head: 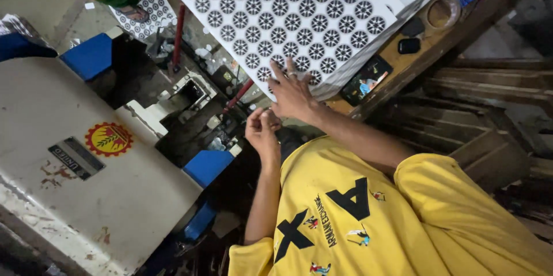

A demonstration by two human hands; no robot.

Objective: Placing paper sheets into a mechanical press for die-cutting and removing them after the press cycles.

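Right hand (294, 94): fingers spread, pressed flat on the near edge of the sheet stack.
Left hand (262, 129): curled, just below the right hand; cannot tell if it pinches anything.
Sheet stack (299, 17): white, dark round prints, lying on the wooden bench (403, 57).

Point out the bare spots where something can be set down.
Free: the grey machine top beside the round sticker; a thin wood strip of bench between the sheet stack and the black cases. Crowded: the press gap by the left hand.
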